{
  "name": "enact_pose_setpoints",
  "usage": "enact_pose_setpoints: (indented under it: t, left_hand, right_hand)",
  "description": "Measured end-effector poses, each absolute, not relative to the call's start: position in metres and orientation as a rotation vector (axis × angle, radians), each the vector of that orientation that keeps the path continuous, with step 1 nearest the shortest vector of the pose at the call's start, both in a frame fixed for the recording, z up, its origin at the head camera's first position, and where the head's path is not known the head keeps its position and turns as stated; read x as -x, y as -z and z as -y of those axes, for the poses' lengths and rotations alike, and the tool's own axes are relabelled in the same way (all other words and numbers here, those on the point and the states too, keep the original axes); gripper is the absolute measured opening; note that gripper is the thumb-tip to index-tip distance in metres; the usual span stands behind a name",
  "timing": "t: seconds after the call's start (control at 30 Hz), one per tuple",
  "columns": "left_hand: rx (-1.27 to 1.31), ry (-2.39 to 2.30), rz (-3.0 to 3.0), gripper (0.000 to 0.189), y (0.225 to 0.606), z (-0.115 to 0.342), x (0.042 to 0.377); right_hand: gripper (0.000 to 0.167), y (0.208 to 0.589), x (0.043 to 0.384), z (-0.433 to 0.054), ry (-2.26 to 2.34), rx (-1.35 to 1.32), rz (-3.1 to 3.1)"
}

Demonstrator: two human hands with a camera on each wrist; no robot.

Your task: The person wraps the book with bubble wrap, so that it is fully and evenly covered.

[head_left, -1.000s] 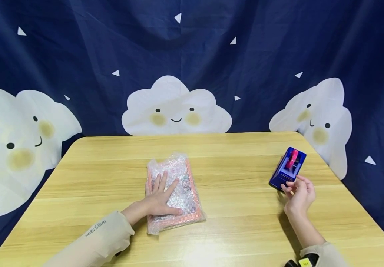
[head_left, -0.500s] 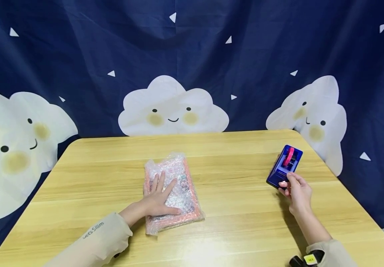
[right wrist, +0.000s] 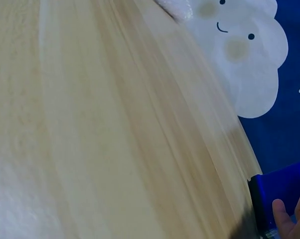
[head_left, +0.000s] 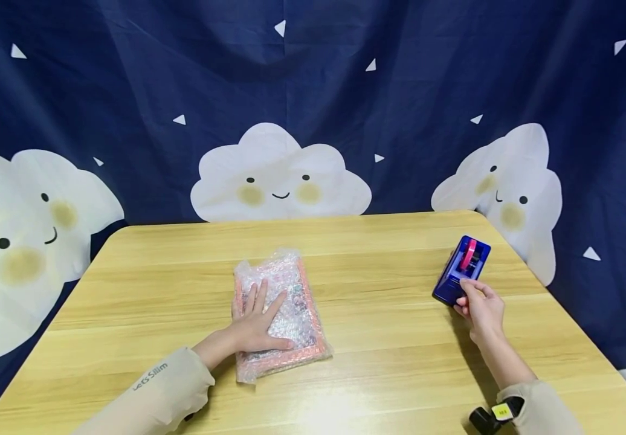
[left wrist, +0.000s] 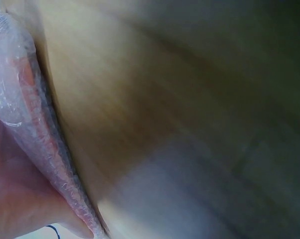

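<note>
A flat rectangular piece in bubble wrap (head_left: 291, 320), with an orange border showing through, lies on the wooden table left of the middle. My left hand (head_left: 258, 329) rests on it, fingers spread and straight; the left wrist view shows the palm side against the wrap's edge. Toward the right stands a blue tape dispenser (head_left: 449, 284) holding a roll of pink tape (head_left: 468, 254). At its near, cutter end, my right hand (head_left: 484, 308) has its fingers bent, index finger on top and other fingertips against the front face. Any tape strand between the fingertips is too small to make out.
The wooden table (head_left: 378, 338) reaches back to a dark blue curtain (head_left: 335, 72) printed with white clouds and small triangles. A black wrist camera (head_left: 487, 420) sits at the right cuff, close over the tabletop.
My right index finger has moved up and forward onto the top of the dispenser's cutter end. The left hand stays on the bubble wrap. The whole view has shifted slightly.
</note>
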State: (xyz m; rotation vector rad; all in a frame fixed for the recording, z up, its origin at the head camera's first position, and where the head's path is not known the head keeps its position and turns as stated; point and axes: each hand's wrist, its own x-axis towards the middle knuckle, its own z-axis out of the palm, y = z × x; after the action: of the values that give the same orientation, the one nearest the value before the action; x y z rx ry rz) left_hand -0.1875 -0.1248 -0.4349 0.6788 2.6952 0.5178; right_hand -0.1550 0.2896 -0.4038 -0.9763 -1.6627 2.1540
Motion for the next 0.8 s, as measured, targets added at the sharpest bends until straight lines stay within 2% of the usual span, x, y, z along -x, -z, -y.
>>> enact_pose_setpoints:
  t: [0.2, 0.47, 0.8]
  left_hand:
    - [-0.682, -0.508, -2.695, 0.102, 0.4351, 0.1249, 0.1878]
    - [-0.698, -0.522, -2.696, 0.102, 0.4313, 0.1243, 0.1877]
    - [-0.694, -0.537, -2.692, 0.102, 0.4304, 0.1246, 0.1869]
  right_hand:
    - [0.012, 0.4046, 0.1562, -0.2923, -2.123, 0.988, 1.700]
    - [0.014, 0.4077, 0.1562, -0.2915, -2.107, 0.975, 1.678]
    - [0.006, 0.4099, 0.1571, -0.2877, -2.030, 0.960, 1.712]
